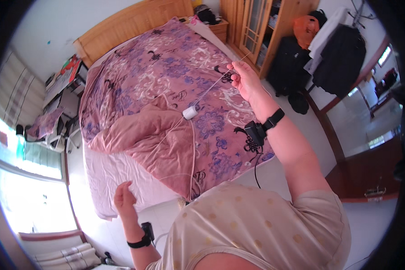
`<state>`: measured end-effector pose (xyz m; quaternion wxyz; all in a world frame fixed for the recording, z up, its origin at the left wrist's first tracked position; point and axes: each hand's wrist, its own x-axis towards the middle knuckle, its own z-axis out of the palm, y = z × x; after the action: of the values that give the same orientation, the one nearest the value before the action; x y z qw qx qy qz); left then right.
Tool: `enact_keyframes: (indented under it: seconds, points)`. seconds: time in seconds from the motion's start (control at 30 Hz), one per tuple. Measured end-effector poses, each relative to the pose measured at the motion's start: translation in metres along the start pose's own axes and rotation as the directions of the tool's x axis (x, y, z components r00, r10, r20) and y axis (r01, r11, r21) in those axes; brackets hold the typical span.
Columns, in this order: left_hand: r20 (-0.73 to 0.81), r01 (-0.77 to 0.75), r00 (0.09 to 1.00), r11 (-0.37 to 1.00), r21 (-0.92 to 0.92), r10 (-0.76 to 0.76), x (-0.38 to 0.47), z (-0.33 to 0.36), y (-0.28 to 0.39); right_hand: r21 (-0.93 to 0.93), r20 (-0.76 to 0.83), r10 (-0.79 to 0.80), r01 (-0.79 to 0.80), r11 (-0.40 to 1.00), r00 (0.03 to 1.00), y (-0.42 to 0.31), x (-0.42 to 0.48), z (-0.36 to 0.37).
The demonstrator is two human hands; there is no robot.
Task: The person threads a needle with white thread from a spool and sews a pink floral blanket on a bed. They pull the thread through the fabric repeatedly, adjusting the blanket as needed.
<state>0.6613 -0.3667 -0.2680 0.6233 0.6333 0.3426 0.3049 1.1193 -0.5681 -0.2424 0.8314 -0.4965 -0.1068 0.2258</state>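
Observation:
A thin white cord [211, 88] runs taut across the view between my two hands. My right hand [244, 79], raised over the right side of the bed, pinches its upper end, and a short tail sticks out past the fingers. Midway along the cord hangs a small white cylindrical piece [189, 113]. Below it the line continues toward my left hand [125, 198], which is curled low at the bed's lower left; the last stretch there is faint. Underneath lies a pink-purple floral blanket [177, 71], its plain pink underside [155, 135] folded over near me.
A wooden headboard [131, 25] stands at the far end. Left are a cluttered desk [62, 82] and chair [55, 138]. Right are a wooden cabinet [256, 27], a black suitcase [287, 67] and hanging clothes [341, 60]. A black cable [256, 172] trails from my right wrist device.

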Motion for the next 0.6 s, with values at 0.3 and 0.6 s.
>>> enact_keyframes:
  seconds: [0.3,0.6]
  points:
    - [-0.807,0.266,0.591,0.949,0.172,-0.02,-0.103,-0.22,-0.055,0.095,0.02,0.192,-0.193,0.977,0.981,0.086,0.065,-0.007]
    - [-0.963,0.631,0.261,0.767,0.114,-0.071,-0.2,-0.38,-0.12,-0.021,-0.033,0.104,-0.104,0.994,0.994,0.066,0.112,0.0]
